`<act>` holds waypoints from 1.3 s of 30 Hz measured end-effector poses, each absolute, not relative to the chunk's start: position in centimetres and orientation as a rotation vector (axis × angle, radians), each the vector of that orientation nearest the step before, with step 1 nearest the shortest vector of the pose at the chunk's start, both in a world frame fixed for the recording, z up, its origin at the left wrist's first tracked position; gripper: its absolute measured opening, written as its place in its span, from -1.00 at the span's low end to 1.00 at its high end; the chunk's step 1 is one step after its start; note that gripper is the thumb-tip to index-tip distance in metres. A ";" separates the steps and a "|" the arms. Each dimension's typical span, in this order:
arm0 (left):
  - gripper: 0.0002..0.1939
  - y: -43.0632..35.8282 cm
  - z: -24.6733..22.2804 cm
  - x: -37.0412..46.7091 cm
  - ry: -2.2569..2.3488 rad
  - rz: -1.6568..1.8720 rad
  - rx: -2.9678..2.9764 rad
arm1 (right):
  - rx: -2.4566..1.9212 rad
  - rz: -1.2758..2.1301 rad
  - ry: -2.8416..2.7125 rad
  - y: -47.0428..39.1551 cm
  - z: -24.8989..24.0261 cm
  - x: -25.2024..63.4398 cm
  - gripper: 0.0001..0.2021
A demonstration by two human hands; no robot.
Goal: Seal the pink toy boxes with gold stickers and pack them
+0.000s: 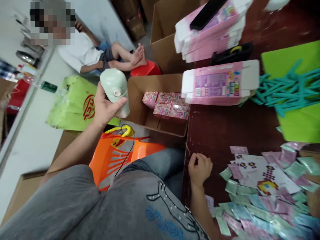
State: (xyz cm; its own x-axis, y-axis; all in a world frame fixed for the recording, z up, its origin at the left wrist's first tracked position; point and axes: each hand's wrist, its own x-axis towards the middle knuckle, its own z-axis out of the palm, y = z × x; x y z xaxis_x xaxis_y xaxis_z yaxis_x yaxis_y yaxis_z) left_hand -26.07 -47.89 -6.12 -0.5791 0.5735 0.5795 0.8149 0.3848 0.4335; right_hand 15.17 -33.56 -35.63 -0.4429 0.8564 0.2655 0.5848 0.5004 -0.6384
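My left hand (106,108) is raised and wrapped around a pale green thermos bottle (113,80). The bottle is tilted; its rounded lid has a light round button, and my thumb lies just below that button. On the dark red table (212,130), near its edge, rests my right hand (200,168), curled into a loose fist with nothing seen in it. To the right of this fist lie many small green, pink and blue sachets (240,190) and printed pattern sheets (267,173).
An open carton (140,100) beside the table holds several small pink boxes (163,100). Flattened pink boxes (220,83), a black phone (207,15) and teal sticks (287,90) on green sheets lie on the table. An orange chair (145,150) stands below; a seated person (82,50) is beyond.
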 end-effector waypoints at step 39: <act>-0.40 -92.9 -7.4 -30.3 -2.336 -1.259 0.125 | 0.885 1.541 -2.670 -64.3 -11.4 -33.3 -0.53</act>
State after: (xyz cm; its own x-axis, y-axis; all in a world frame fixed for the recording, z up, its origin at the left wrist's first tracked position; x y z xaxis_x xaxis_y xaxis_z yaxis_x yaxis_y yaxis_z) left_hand -30.28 -92.92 -7.40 -0.8806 -0.2990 0.3677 0.1425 0.5729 0.8071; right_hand -33.26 -64.33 -11.43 -0.8459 -0.4903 0.2101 -0.4271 0.3866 -0.8174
